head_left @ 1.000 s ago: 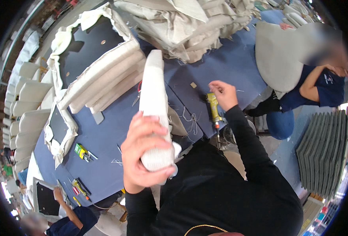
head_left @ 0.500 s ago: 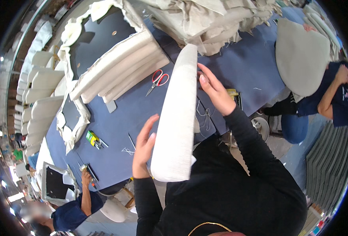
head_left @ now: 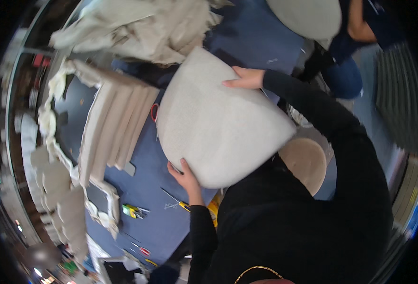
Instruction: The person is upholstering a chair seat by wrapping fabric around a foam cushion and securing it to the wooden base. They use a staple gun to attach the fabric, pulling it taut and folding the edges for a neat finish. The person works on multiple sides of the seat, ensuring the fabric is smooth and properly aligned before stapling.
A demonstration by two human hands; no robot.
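The person is holding a pale grey upholstered seat cushion [head_left: 221, 123] flat-side up over the blue worktable [head_left: 157, 208], tilted toward the body; the left hand [head_left: 186, 177] is gripping its near lower edge with the thumb lying on the fabric face and the other fingers hidden beneath, while the right hand [head_left: 246, 78] is pressing on the far upper edge, fingers held together and flat.

What could go wrong: the cushion is supported only at two edges, so it could be slipping out of the left hand's thin grip and dropping onto the red-handled scissors [head_left: 154, 111] at its left edge or the yellow-handled tool [head_left: 185, 206] just below the left wrist; swinging it wide could also be knocking the stack of padded panels [head_left: 117, 128] beside it, or nudging the heap of loose fabric [head_left: 143, 28] further up the table.

Packages and labels — few are showing; a small green and yellow item [head_left: 131, 211] is lying on the table near the lower left, too small to tell whether it is a pack; no sign or label is legible anywhere.
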